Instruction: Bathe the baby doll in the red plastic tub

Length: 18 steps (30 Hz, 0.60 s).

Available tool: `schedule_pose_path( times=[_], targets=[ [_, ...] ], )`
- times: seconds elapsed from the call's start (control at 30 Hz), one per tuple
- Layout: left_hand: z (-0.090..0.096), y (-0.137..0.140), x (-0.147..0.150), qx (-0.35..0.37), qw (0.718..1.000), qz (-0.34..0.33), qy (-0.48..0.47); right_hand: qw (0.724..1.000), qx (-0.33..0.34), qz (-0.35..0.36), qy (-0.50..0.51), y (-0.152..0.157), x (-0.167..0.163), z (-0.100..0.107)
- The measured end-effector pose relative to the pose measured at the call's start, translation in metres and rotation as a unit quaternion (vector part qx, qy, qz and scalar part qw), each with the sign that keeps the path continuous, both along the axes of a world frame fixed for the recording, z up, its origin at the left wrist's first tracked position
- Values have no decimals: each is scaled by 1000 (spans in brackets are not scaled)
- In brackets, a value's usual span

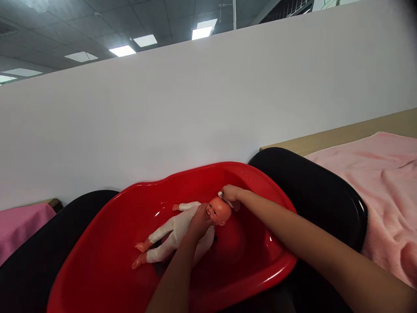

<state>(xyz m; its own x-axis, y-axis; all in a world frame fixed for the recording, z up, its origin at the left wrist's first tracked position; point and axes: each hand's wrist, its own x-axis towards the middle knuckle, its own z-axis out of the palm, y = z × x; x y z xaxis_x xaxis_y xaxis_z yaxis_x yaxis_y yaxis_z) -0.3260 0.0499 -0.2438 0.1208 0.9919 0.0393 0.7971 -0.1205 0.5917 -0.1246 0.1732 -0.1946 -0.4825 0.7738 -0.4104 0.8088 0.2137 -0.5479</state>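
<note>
Head view: a baby doll (185, 228) in a white bodysuit lies on its back inside a red plastic tub (107, 243), head toward the right, legs toward the lower left. Left hand (199, 222) comes in from below, fingers curled against the doll's chin and chest, steadying it; grip looks closed around the neck area, though the fingertips are partly hidden. Right hand (232, 193) sits at the top of the doll's head, fingers pressed together, pinching a small white item (222, 195), likely a cloth or wipe, too small to tell. That item touches the doll's crown.

The tub rests between two black tubs, one (321, 195) to the right, one (39, 261) to the left. A pink towel (378, 182) is spread over the counter (342, 135) on the far right; a darker pink cloth (19, 226) shows at the left edge. White partition wall (195, 108) behind, ceiling lights above.

Step in hand, judged from the pose: wiping or washing the doll's head while the other hand holds it in place. The next move would call for keeping the left hand firm under the chin and moving the white item across the scalp with light pressure, without tipping the doll. No water is visible in the tub.
</note>
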Motion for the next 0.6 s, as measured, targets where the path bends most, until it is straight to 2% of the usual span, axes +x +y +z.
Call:
schedule_pose_path(
  times=[0.13,0.2,0.3,0.43,0.6],
  targets=[
    [3,-3,3,-7,1000,0,-10,993,100,41,41,-4,-4,5],
    [6,-4,4,-15,1000,3,-9,993,107,52,22,-5,-4,4],
    [9,-6,6,-1,1000,-5,9,997,59,44,-37,-3,1,0],
    [8,-4,5,17,999,-26,-13,993,-24,65,-98,-2,6,-3],
    [7,-1,8,18,1000,-16,-17,980,-162,91,-66,-17,3,0]
  ],
)
